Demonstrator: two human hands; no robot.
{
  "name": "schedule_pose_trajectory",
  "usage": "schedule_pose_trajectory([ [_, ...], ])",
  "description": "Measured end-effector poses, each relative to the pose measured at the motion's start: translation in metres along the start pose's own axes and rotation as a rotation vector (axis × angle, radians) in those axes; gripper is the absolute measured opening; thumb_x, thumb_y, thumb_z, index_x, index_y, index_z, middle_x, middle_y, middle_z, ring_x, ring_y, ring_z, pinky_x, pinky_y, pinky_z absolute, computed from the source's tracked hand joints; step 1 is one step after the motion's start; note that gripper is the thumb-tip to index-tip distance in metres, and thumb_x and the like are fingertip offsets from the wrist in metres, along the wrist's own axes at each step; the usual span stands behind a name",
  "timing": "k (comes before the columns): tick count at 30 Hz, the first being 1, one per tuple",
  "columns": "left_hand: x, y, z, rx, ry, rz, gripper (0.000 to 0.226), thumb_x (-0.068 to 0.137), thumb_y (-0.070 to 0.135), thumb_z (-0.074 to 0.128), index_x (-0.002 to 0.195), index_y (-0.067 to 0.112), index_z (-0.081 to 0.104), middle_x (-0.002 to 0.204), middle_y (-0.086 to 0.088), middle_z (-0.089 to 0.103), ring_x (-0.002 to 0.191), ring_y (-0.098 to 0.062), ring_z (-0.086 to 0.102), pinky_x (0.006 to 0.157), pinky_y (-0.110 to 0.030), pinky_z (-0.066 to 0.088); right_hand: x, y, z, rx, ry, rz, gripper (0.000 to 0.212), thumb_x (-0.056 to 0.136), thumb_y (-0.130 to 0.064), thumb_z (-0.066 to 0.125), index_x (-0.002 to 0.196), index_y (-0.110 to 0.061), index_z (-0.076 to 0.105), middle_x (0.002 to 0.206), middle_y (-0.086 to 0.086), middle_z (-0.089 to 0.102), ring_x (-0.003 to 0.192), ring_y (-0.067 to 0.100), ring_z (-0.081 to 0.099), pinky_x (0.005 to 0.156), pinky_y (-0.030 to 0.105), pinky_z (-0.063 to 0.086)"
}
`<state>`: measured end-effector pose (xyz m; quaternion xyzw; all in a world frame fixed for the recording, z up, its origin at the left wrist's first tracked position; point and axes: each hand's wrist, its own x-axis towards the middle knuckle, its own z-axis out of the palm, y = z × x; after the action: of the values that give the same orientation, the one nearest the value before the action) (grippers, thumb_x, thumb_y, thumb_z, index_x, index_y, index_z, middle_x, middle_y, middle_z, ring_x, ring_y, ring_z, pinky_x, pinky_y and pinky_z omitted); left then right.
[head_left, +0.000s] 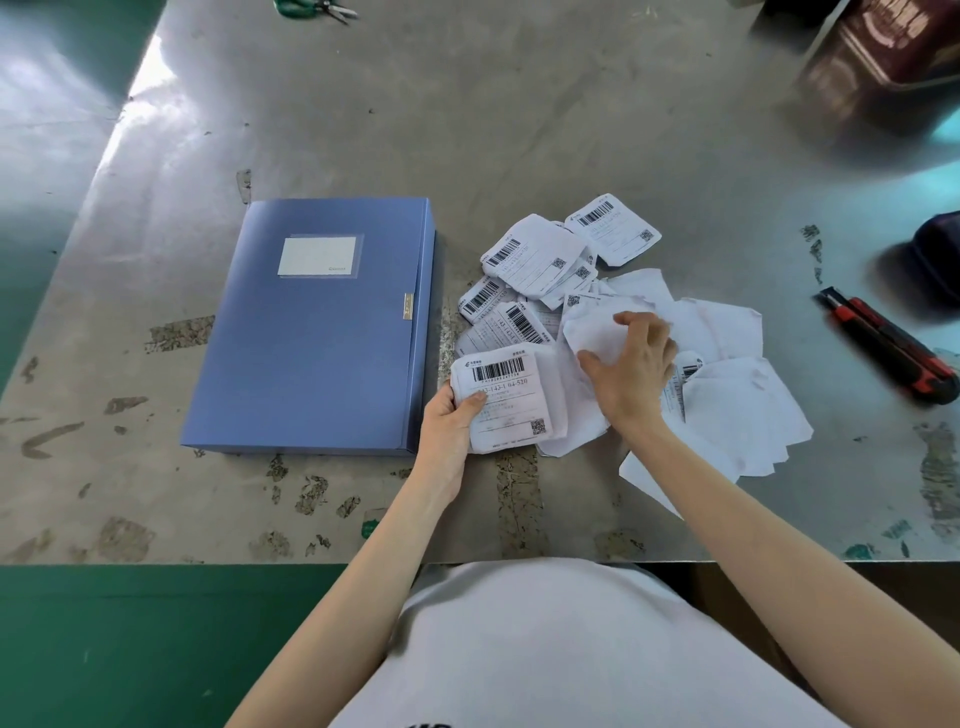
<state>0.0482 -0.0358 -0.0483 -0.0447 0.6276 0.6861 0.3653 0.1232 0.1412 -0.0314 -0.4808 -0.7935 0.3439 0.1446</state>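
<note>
Now, on the counter (519, 130), the blue file box (311, 332) lies just left of the left hand (449, 423), which grips a squared stack of labels (506, 397), thumb on top. The right hand (631, 369) digs into the pile of loose slips (727, 395), fingers curled and pinching a white slip (592, 332). Best to lift it singly, flip it barcode-up and align its edges with the stack.

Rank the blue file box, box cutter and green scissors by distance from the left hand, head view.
1. blue file box, just left of the left hand
2. box cutter, far right
3. green scissors, far side, top of view
</note>
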Motion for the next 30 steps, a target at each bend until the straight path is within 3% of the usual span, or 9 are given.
schedule_pose_trajectory([
  [4, -0.001, -0.002, -0.002, 0.013, 0.02, -0.002, 0.019, 0.093, 0.003, 0.055, 0.103, 0.017, 0.063, 0.1, 0.002, 0.074, 0.09, -0.014, 0.071, 0.069, -0.031, 0.06, 0.013, 0.013, -0.001, -0.207, -0.133, 0.082, 0.081, 0.071, -0.044, 0.074, 0.135, -0.014, 0.034, 0.149, 0.012, 0.023, 0.14, 0.034, 0.016, 0.112, 0.049, 0.015],
  [8, 0.0, -0.002, -0.001, 0.023, 0.024, 0.011, 0.02, 0.092, 0.002, 0.056, 0.105, 0.017, 0.062, 0.103, 0.0, 0.072, 0.094, -0.016, 0.07, 0.071, -0.031, 0.06, 0.012, 0.023, 0.003, -0.406, -0.23, -0.017, 0.083, 0.074, -0.056, 0.065, 0.138, -0.013, 0.034, 0.157, 0.011, 0.01, 0.146, 0.028, 0.002, 0.114, 0.048, 0.006],
  [16, 0.002, -0.004, -0.001, 0.036, 0.039, -0.013, 0.02, 0.093, 0.003, 0.056, 0.102, 0.02, 0.063, 0.103, 0.001, 0.072, 0.091, -0.014, 0.071, 0.065, -0.031, 0.059, 0.005, 0.026, -0.005, -0.453, -0.085, -0.249, 0.041, 0.081, -0.033, 0.057, 0.115, -0.009, 0.054, 0.123, 0.011, 0.052, 0.115, 0.034, 0.046, 0.096, 0.043, 0.032],
  [21, 0.002, -0.003, 0.0, 0.022, 0.017, -0.01, 0.021, 0.093, 0.003, 0.056, 0.102, 0.02, 0.064, 0.095, 0.006, 0.075, 0.089, -0.013, 0.072, 0.063, -0.029, 0.058, 0.007, 0.018, -0.017, -0.283, -0.006, -0.263, 0.017, 0.085, -0.017, 0.053, 0.098, -0.007, 0.054, 0.093, 0.012, 0.066, 0.086, 0.036, 0.058, 0.068, 0.035, 0.038],
  [24, 0.002, -0.002, 0.001, 0.031, 0.022, -0.014, 0.021, 0.093, 0.004, 0.056, 0.103, 0.021, 0.063, 0.101, 0.003, 0.074, 0.094, -0.017, 0.07, 0.069, -0.034, 0.059, 0.012, 0.013, -0.026, -0.101, 0.026, -0.211, 0.014, 0.086, -0.008, 0.051, 0.097, -0.004, 0.06, 0.087, 0.017, 0.068, 0.081, 0.038, 0.058, 0.07, 0.042, 0.047],
  [26, 0.003, -0.001, 0.002, 0.037, 0.029, -0.021, 0.021, 0.094, 0.005, 0.055, 0.104, 0.021, 0.062, 0.107, 0.0, 0.072, 0.098, -0.02, 0.069, 0.077, -0.04, 0.058, 0.015, 0.007, -0.033, 0.126, 0.031, -0.092, 0.013, 0.088, -0.005, 0.052, 0.093, -0.006, 0.064, 0.085, 0.015, 0.07, 0.077, 0.03, 0.059, 0.073, 0.04, 0.051],
  [30, 0.003, 0.0, 0.003, 0.031, 0.033, -0.022, 0.021, 0.094, 0.006, 0.054, 0.103, 0.023, 0.062, 0.106, 0.001, 0.072, 0.098, -0.02, 0.069, 0.079, -0.043, 0.057, 0.013, -0.006, -0.04, 0.711, -0.108, 0.202, 0.018, 0.087, -0.001, 0.057, 0.079, -0.016, 0.063, 0.073, 0.0, 0.07, 0.062, 0.014, 0.064, 0.057, 0.029, 0.057],
])
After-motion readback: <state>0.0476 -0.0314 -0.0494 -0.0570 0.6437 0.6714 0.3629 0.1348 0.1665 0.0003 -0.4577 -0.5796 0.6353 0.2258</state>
